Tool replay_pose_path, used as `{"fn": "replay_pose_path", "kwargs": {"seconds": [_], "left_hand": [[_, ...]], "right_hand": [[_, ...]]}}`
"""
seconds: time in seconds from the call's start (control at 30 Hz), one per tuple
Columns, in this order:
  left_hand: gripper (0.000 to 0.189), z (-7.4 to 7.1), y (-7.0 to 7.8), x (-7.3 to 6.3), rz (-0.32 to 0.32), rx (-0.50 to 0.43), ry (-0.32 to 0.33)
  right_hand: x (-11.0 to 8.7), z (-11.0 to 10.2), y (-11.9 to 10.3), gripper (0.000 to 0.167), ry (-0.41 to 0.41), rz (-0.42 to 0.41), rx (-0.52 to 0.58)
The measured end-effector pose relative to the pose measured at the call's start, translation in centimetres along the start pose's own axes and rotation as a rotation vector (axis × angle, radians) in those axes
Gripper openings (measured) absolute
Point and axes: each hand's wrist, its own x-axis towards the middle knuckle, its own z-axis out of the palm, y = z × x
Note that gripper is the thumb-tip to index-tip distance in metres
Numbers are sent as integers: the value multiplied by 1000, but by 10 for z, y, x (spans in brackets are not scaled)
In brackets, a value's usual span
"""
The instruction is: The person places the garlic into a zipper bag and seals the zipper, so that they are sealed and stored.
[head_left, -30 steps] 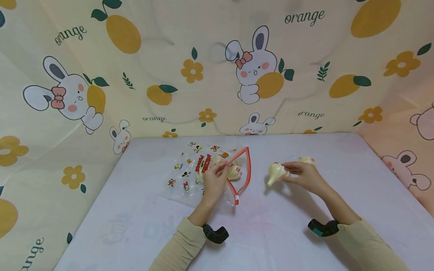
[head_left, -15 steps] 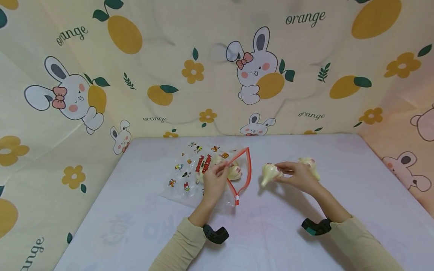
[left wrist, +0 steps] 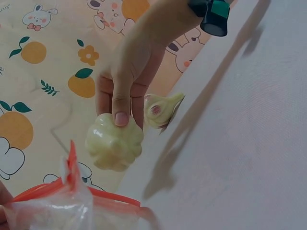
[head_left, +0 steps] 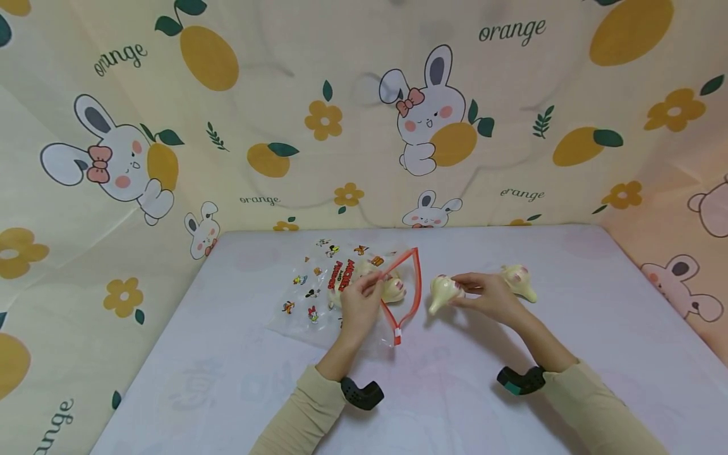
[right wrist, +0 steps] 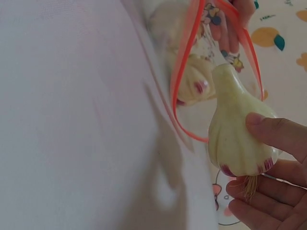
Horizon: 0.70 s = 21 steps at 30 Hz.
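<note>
A clear zip bag (head_left: 307,316) printed with cartoon figures lies on the table, its red-edged mouth spread toward the right. Inside it are garlic bulbs (right wrist: 193,81), seen through the opening in the right wrist view. My left hand (head_left: 361,306) pinches the upper edge of the bag's mouth. Between thumb and fingers, my right hand (head_left: 491,298) holds a pale garlic bulb (head_left: 443,292) above the table, just right of the opening and apart from it. The bulb's stem points down and left in the head view; its roots show in the right wrist view.
Another garlic bulb (head_left: 519,282) lies on the table behind my right hand. The white-covered table (head_left: 443,404) meets a patterned cloth backdrop (head_left: 352,158) at its far edge. Black wrist devices (head_left: 362,393) sit at both sleeves.
My right hand has moved left with the garlic bulb, closer to the bag's mouth. The bulb lying behind it now shows fully. My left hand and the bag stay in place.
</note>
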Motion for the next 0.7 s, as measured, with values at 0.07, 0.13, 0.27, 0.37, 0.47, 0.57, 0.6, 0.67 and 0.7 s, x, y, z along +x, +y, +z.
{"fn": "replay_pose_path", "kwargs": {"seconds": [0.07,0.13,0.27,0.37,0.47,0.57,0.6,0.67,0.7], "left_hand": [[26,0,-1,0,-5,-3,-2],[26,0,-1,0,2,-5,-1],[27,1,-1,0,6,-22,-5],[28,1,4,-1,3,-27,-15],[27,-2,17,-6,14,-23,-24],[26,-4,29,-12,36,-15,-25],[26,-4,32,-14,39,-16,-23],[26,-5,33,-15,43,-18,-21],[26,-5,34,-15,44,-18,-21]], "right_hand": [[1,2,-1,46,-6,3,-5],[1,3,-3,46,-10,10,-6],[2,6,-4,47,-20,17,0],[3,9,-4,48,-32,25,11],[5,11,-5,49,-42,30,6],[7,14,-6,50,-45,29,7],[7,14,-6,50,-45,26,7],[9,16,-6,49,-46,19,18],[9,17,-7,49,-47,16,24]]}}
